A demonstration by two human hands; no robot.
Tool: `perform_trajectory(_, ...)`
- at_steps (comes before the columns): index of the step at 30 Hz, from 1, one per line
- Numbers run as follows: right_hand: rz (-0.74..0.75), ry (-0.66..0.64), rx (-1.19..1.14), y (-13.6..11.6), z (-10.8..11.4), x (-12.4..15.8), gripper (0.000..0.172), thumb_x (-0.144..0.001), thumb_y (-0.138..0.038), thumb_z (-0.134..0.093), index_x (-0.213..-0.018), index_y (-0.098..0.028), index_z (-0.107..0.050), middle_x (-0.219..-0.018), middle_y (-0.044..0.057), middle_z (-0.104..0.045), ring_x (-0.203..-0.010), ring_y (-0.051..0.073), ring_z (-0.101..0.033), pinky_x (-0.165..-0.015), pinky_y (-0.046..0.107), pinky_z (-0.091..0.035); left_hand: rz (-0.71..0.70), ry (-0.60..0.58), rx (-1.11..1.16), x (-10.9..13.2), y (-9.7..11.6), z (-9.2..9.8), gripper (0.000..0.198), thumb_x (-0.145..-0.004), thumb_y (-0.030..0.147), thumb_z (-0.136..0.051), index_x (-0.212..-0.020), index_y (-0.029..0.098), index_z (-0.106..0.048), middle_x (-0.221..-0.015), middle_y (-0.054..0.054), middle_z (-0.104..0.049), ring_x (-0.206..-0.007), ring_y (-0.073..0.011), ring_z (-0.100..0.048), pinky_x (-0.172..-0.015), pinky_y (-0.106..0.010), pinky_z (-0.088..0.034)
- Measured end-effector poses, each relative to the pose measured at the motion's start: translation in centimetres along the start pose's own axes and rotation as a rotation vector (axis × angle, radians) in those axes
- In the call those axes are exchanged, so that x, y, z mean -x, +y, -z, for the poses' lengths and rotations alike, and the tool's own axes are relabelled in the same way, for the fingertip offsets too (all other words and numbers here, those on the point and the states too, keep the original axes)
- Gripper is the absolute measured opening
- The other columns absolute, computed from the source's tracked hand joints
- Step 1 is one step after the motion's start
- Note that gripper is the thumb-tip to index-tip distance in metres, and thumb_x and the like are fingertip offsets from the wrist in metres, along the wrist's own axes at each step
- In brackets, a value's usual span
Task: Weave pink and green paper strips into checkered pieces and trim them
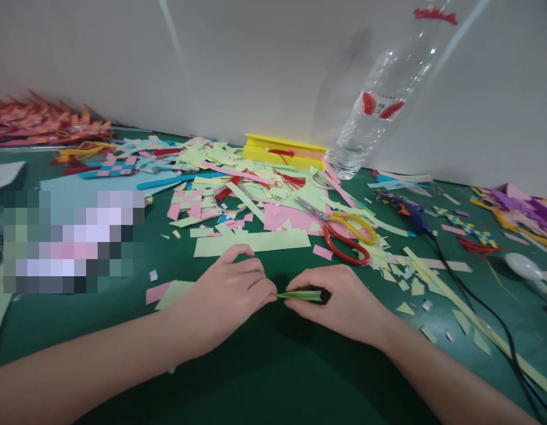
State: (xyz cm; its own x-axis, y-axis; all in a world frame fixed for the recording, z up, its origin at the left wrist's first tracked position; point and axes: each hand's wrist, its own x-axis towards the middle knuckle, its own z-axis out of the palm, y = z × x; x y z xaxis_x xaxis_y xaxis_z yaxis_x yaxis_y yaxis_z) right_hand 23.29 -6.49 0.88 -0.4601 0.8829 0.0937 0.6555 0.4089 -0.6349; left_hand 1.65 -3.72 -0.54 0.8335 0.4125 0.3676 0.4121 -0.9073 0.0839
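A small folded green paper piece (302, 295) is held between my two hands above the green table. My left hand (240, 289) pinches its narrow left tip with closed fingers. Around its wider right part, the thumb and fingertips of my right hand (338, 301) are closed. A pale green paper strip (256, 242) lies flat just beyond my hands. Scissors (344, 233) with one red and one yellow handle rest on paper scraps behind my right hand.
Against the wall, a clear plastic bottle (373, 112) leans beside a yellow folded paper (285, 150). A blue glue gun (409, 215) trails a black cable at the right. Cut paper scraps (202, 156) cover the back. Orange-red folded paper (43, 121) sits far left; a white spoon (524, 265) lies right.
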Motion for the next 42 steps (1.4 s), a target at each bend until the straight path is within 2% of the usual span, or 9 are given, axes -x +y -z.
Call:
perform_trajectory(6, -0.001, -0.009, 0.033, -0.2, -0.7, 0.0, 0.009, -0.079, -0.022, -0.062, -0.081, -0.025, -0.07, -0.077, -0.006, -0.073, -0.066, 0.011, -0.065, -0.06, 0.02, -0.044, -0.011, 0.014, -0.052, 0.0, 0.3, 0.1, 0.02, -0.089, 0.009, -0.046, -0.08, 0.017, -0.062, -0.069, 0.002, -0.064, -0.073, -0.0143, -0.058, -0.094, -0.037, -0.03)
perform_trajectory(10, 0.057, 0.028, 0.069, -0.4, -1.1, 0.1, 0.011, -0.08, -0.02, -0.061, -0.079, -0.024, -0.07, -0.075, -0.004, -0.072, -0.066, 0.011, -0.065, -0.059, 0.021, -0.045, -0.02, 0.032, -0.12, 0.0, 0.5, 0.0, 0.023, -0.088, 0.006, -0.043, -0.076, 0.017, -0.06, -0.062, 0.002, -0.06, -0.07, -0.0137, -0.055, -0.095, -0.037, -0.032)
perform_trajectory(18, 0.268, 0.212, 0.275, -0.2, -1.8, 0.3, 0.014, -0.086, -0.02, -0.056, -0.08, -0.019, -0.068, -0.073, 0.0, -0.072, -0.065, 0.014, -0.063, -0.061, 0.027, -0.042, -0.042, 0.057, -0.218, -0.3, 0.9, 0.2, 0.026, -0.086, 0.003, -0.043, -0.071, 0.016, -0.06, -0.058, 0.002, -0.057, -0.067, -0.0134, -0.054, -0.096, -0.039, -0.032)
perform_trajectory(23, 0.329, 0.261, 0.357, -0.3, -2.1, 0.2, 0.016, -0.087, -0.018, -0.054, -0.077, -0.017, -0.067, -0.07, 0.002, -0.07, -0.066, 0.015, -0.06, -0.067, 0.031, -0.04, -0.061, 0.064, -0.26, -0.7, 1.3, 0.7, 0.033, -0.089, 0.002, -0.038, -0.067, 0.016, -0.059, -0.055, 0.002, -0.056, -0.065, -0.0133, -0.053, -0.095, -0.038, -0.034)
perform_trajectory(29, 0.323, 0.235, 0.387, 0.3, -1.6, 0.0, 0.016, -0.087, -0.017, -0.053, -0.078, -0.017, -0.067, -0.07, 0.0, -0.07, -0.063, 0.013, -0.059, -0.067, 0.03, -0.038, -0.04, 0.015, -0.22, -0.4, 0.5, 0.5, 0.027, -0.087, 0.0, -0.041, -0.08, 0.015, -0.063, -0.063, 0.0, -0.061, -0.07, -0.0146, -0.056, -0.099, -0.042, -0.03)
perform_trajectory(36, 0.279, 0.295, 0.326, 1.2, -0.2, -0.3, 0.014, -0.085, -0.016, -0.056, -0.076, -0.017, -0.066, -0.071, 0.0, -0.071, -0.064, 0.013, -0.062, -0.071, 0.03, -0.041, 0.024, 0.119, -0.183, -0.1, -1.3, 0.1, 0.029, -0.091, 0.005, -0.041, -0.078, 0.016, -0.064, -0.066, 0.002, -0.064, -0.07, -0.013, -0.06, -0.101, -0.042, -0.028)
perform_trajectory(42, 0.284, 0.246, 0.312, 2.2, 0.7, -0.5, 0.011, -0.086, -0.017, -0.057, -0.08, -0.018, -0.066, -0.076, 0.0, -0.072, -0.068, 0.013, -0.062, -0.076, 0.031, -0.044, 0.048, 0.173, -0.147, -0.1, -1.6, 0.3, 0.027, -0.091, 0.008, -0.044, -0.077, 0.017, -0.065, -0.067, 0.002, -0.066, -0.068, -0.0118, -0.062, -0.104, -0.042, -0.028)
